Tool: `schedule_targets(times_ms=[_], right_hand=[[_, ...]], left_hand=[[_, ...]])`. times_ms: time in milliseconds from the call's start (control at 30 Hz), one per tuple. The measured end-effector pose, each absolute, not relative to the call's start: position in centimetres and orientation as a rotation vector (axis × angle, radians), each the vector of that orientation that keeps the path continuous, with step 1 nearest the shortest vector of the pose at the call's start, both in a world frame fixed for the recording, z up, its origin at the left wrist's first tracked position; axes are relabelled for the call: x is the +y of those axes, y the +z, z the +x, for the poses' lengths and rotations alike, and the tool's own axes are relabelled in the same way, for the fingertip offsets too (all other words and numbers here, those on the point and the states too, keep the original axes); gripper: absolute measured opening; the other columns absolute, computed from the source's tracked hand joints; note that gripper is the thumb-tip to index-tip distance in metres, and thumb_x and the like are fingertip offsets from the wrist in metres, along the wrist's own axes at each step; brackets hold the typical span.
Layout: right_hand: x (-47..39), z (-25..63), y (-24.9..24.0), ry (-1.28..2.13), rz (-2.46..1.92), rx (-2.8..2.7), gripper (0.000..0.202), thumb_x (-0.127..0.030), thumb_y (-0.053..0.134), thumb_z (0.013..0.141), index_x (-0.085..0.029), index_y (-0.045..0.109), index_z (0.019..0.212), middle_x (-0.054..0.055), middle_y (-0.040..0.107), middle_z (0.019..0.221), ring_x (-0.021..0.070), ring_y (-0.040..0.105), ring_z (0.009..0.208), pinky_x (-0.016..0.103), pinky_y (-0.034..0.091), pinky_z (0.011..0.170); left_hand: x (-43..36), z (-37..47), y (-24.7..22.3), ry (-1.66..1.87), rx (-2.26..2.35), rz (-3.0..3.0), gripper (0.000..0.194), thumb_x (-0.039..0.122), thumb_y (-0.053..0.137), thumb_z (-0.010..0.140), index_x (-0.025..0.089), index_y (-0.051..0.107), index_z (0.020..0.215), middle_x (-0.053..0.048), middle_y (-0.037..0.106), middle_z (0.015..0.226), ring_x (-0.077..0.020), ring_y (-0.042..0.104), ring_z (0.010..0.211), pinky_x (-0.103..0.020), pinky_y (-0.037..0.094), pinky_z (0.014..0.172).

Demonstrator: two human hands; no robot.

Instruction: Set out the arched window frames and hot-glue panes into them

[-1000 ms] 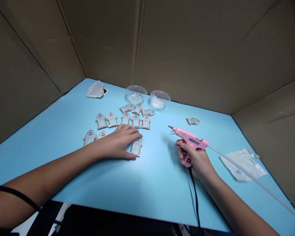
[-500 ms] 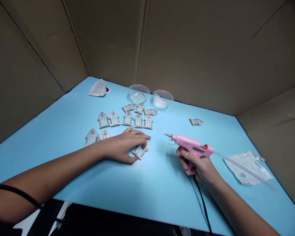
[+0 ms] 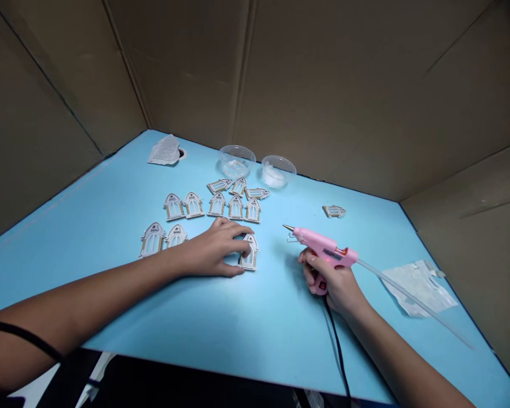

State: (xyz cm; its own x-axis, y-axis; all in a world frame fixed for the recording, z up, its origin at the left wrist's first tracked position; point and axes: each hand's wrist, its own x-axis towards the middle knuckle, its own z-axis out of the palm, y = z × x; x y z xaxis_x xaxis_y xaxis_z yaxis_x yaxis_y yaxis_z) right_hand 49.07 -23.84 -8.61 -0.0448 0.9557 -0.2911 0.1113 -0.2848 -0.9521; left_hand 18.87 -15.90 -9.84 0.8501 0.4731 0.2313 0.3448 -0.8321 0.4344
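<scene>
My left hand (image 3: 216,247) rests on the blue table with its fingers and thumb curled at the left side of a small arched window piece (image 3: 250,258). This piece is white and gold and lies flat, its point facing away from me. My right hand (image 3: 329,275) grips a pink hot glue gun (image 3: 323,245) above the table, nozzle to the left. A long clear glue stick (image 3: 412,301) sticks out of its back. Similar window pieces lie in rows beyond my left hand, including one at the left (image 3: 153,239); my left hand and arm may hide others.
Two clear plastic bowls (image 3: 238,152) with whitish contents stand at the back. One window piece (image 3: 334,211) lies apart at the right. A crumpled wrapper (image 3: 412,277) is under the glue stick, and torn paper (image 3: 164,150) lies back left. Cardboard walls (image 3: 323,85) enclose the table.
The window piece at my left hand has turned from a slant to nearly straight. The glue gun stays in my right hand, almost unmoved. The whole view has shifted slightly.
</scene>
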Motion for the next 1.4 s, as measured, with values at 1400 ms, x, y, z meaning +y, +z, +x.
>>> schedule_targets(times_ms=[1400], right_hand=[[-24.5, 47.6, -6.5, 0.941, -1.466, -1.875, 0.026, -0.027, 0.06, 0.083, -0.024, 0.042, 0.064, -0.004, 0.046, 0.059, 0.0123, 0.045, 0.05, 0.027, 0.036, 0.049]], left_hand=[[-17.5, 19.6, -8.4, 0.551, 0.45, 2.772, 0.028, 0.042, 0.046, 0.108, 0.027, 0.068, 0.115, -0.02, 0.048, 0.149, -0.0382, 0.05, 0.128, -0.056, 0.034, 0.104]])
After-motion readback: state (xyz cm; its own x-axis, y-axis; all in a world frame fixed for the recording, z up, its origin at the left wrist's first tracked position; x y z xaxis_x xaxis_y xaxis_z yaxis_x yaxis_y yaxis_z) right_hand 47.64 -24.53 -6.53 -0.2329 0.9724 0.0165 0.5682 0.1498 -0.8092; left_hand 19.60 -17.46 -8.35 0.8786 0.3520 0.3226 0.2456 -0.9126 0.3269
